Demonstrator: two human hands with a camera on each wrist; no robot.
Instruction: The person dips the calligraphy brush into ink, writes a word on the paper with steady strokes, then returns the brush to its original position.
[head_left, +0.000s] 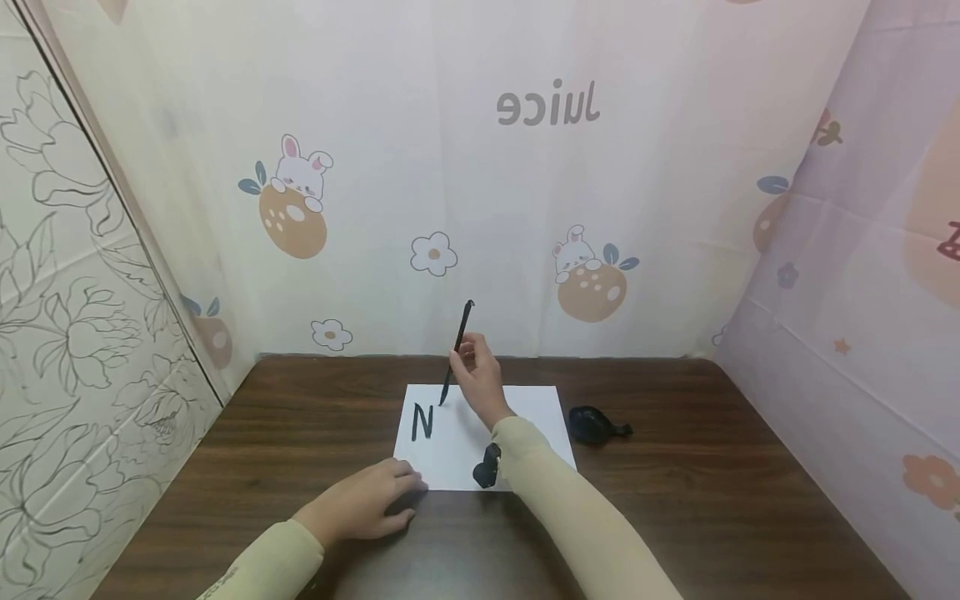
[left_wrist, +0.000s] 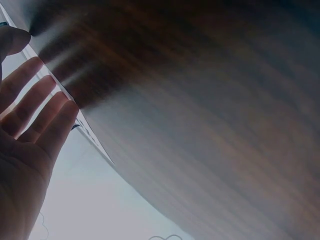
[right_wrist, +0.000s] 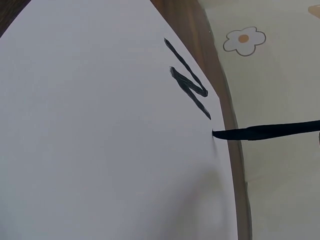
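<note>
My right hand [head_left: 480,379] pinches a slim black writing brush [head_left: 462,329], held steeply over the white sheet of paper [head_left: 465,458]. In the right wrist view the dark brush tip [right_wrist: 220,134] is right at the paper near its far edge, just beside the letter. A black painted letter N [head_left: 422,422] is on the left part of the sheet. My left hand [head_left: 367,500] rests at the sheet's near left corner with its fingers extended. From the left wrist view, the fingertips [left_wrist: 72,107] lie along the paper's edge.
A black rounded object [head_left: 592,425] with a narrow end lies on the brown wooden table [head_left: 675,500], just right of the paper. Behind the table hangs a pale printed curtain [head_left: 450,183]. More printed cloth walls [head_left: 862,275] flank the sides.
</note>
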